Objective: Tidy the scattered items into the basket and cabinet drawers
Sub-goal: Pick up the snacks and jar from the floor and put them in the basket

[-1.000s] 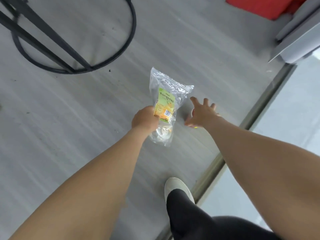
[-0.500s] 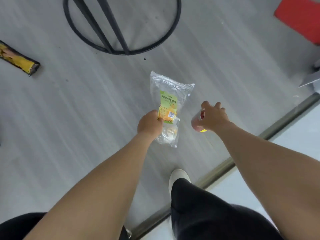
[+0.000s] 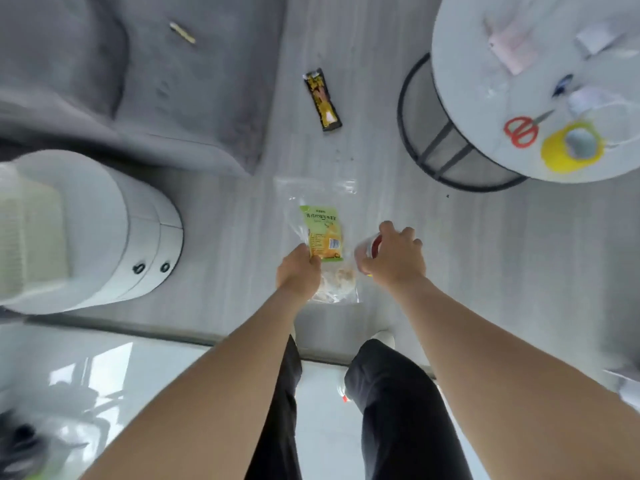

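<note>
Snack bag (image 3: 320, 237): clear crinkled plastic film, glossy, green printed label. Wrapper (image 3: 322, 98) at 12 o'clock: shiny foil-like. Sofa (image 3: 145, 98) at 10 o'clock: matt grey cloth. Round table top (image 3: 464, 98) at 2 o'clock: smooth, white.

The snack bag's (image 3: 320, 233) green label carries print too blurred to read.

Both arms are bare from the wrists all the way back to the near edge of view, with no sleeve, watch or bracelet showing. The left hand (image 3: 298, 271) and the right hand (image 3: 394, 254) wear no gloves or rings. Below them, two legs in plain black trousers (image 3: 398, 410) show loose, soft folds. A pale, whitish shoe (image 3: 382, 338) peeks out just beyond the right trouser leg.
</note>
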### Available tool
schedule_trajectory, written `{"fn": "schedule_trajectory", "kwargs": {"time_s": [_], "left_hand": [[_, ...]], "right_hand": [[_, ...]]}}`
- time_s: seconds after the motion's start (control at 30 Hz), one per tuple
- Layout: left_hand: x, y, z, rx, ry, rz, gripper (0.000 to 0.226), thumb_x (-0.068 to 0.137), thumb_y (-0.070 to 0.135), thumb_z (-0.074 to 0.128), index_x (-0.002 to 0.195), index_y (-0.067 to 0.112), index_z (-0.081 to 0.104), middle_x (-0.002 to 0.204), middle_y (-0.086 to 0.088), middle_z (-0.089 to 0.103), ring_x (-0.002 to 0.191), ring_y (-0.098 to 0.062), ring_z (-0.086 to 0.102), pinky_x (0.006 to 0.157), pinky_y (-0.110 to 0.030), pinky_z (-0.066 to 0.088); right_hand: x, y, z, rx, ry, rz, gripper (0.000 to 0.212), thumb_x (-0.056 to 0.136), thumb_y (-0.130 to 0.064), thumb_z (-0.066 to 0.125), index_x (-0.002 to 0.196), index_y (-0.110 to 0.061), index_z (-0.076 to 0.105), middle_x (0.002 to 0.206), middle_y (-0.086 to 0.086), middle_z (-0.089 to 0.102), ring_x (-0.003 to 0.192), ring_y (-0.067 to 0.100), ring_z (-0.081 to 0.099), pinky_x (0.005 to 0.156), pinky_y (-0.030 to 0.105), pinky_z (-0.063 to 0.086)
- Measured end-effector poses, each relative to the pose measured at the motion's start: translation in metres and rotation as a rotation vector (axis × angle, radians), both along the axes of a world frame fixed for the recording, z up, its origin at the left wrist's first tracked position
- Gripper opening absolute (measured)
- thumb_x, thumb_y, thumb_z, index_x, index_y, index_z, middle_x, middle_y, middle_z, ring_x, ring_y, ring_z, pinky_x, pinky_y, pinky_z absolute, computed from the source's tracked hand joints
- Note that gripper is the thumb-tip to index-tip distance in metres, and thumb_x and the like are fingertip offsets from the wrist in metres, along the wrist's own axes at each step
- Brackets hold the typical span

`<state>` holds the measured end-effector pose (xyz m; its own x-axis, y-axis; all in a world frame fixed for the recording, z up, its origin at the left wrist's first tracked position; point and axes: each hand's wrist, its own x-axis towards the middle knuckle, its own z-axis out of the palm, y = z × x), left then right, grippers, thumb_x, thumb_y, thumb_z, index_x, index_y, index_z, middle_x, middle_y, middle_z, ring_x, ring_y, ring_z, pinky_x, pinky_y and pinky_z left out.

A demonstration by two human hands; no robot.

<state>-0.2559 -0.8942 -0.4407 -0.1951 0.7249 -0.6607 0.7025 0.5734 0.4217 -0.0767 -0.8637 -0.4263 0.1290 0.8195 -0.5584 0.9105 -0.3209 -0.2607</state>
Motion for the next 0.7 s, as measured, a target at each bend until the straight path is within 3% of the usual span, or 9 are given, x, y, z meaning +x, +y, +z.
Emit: {"fn": "schedule_trajectory", "kwargs": {"time_s": [0.2,0.33,0.6,0.7], "left_hand": [[-0.120,-0.029,0.108,-0.023,0.076,0.215,0.019,0.100,0.026,0.043,0.103,0.011,0.055,0.097,-0.008,0.063,0.088,-0.030,0.059,0.069,-0.035,0.046],[-0.202,-0.054,0.150,-0.010,0.061,0.350,0.015,0.098,0.027,0.042,0.095,0.016,0.051,0.098,-0.008,0.064,0.085,-0.028,0.058,0.069,-0.034,0.046],[-0.334,-0.081,0.199,-0.001,0.065,0.617,0.013,0.097,0.026,0.043,0.092,0.016,0.049,0.099,-0.009,0.063,0.094,-0.033,0.059,0.071,-0.033,0.044],[-0.371,-0.074,0.200,0.014,0.098,0.725,0.012,0.098,0.025,0.042,0.091,0.016,0.047,0.095,-0.007,0.061,0.089,-0.031,0.058,0.068,-0.032,0.041]], "right_hand": [[-0.140,0.015,0.105,0.006,0.015,0.305,0.058,0.072,-0.042,0.070,0.118,-0.023,0.042,0.115,0.010,0.043,0.103,0.033,0.044,0.068,0.040,0.052],[-0.231,0.016,0.150,-0.023,0.009,0.447,0.063,0.070,-0.043,0.074,0.121,-0.025,0.040,0.119,0.010,0.042,0.106,0.032,0.044,0.067,0.037,0.048],[-0.395,0.030,0.196,-0.002,0.031,0.706,0.068,0.070,-0.046,0.071,0.127,-0.025,0.040,0.126,0.010,0.042,0.111,0.034,0.045,0.071,0.035,0.044],[-0.445,0.050,0.198,0.008,0.065,0.813,0.069,0.068,-0.048,0.072,0.125,-0.026,0.041,0.126,0.010,0.043,0.113,0.033,0.044,0.074,0.036,0.047]]}}
